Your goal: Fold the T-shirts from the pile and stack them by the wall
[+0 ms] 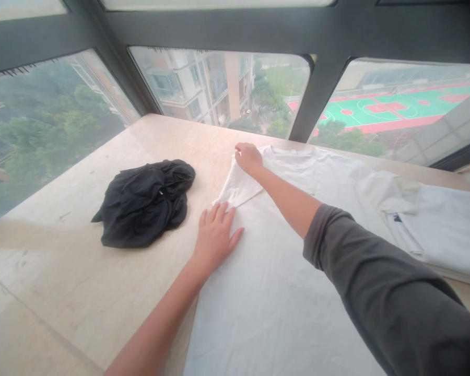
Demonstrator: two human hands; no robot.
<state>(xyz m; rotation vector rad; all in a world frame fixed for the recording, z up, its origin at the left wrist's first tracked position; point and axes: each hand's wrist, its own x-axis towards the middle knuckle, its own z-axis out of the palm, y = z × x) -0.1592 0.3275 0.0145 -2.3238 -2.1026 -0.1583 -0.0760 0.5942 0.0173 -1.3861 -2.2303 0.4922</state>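
A white T-shirt (pixel 282 292) lies spread out on the pale stone ledge, its neckline towards the windows. My left hand (pixel 215 237) rests flat on the shirt's left edge by the sleeve opening, fingers spread. Further up, my right hand (pixel 249 158) is closed at the top of the same sleeve (pixel 241 185), its fingers curled in at the fabric's edge. The exact grip of those fingertips is partly hidden. My right forearm crosses over the shirt's chest.
A crumpled black garment (pixel 144 203) lies on the stone ledge (pixel 43 292) to the left. Folded white clothing (pixel 454 224) sits at the right, against the shirt's other sleeve. Dark-framed windows (pixel 219 94) border the ledge's far side.
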